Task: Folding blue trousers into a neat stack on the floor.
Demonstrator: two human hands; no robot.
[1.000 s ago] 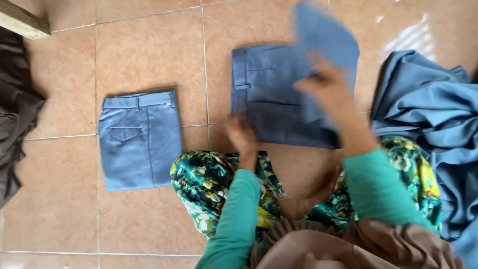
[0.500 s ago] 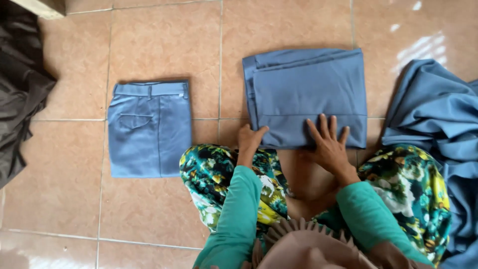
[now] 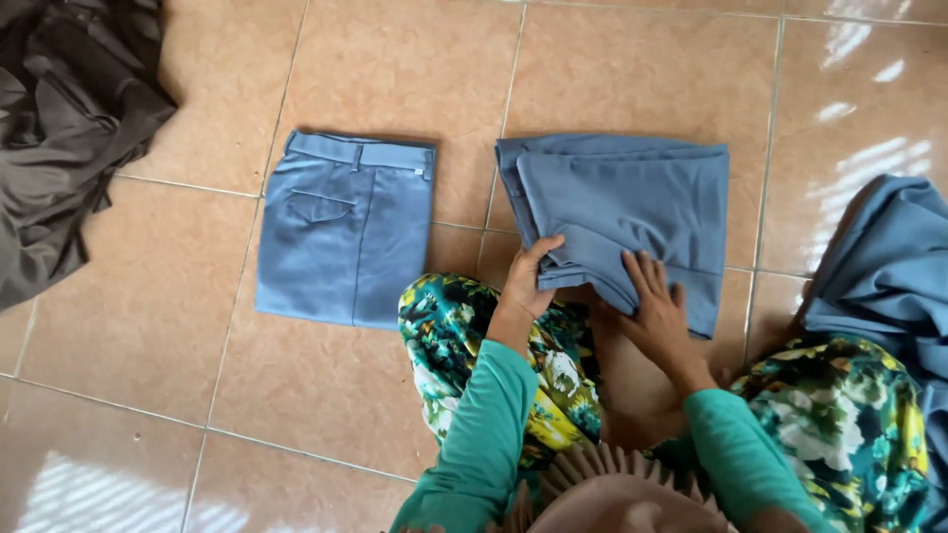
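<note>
Both arms wear long, plain teal-green sleeves that reach to the wrists, leaving the left hand [image 3: 525,286] and right hand [image 3: 657,316] bare, with no rings or watch visible. The legs are covered in a floral fabric of green, yellow, white and black. A pleated, brownish-pink cloth shows at the bottom edge.

1. A home floor, it seems: glossy terracotta tiles [image 3: 395,69] with pale grout lines fill the frame.
2. Laundry lies about: folded blue trousers [image 3: 346,232] centre-left, dark cloth [image 3: 69,128] upper left, blue fabric [image 3: 889,276] at right.
</note>
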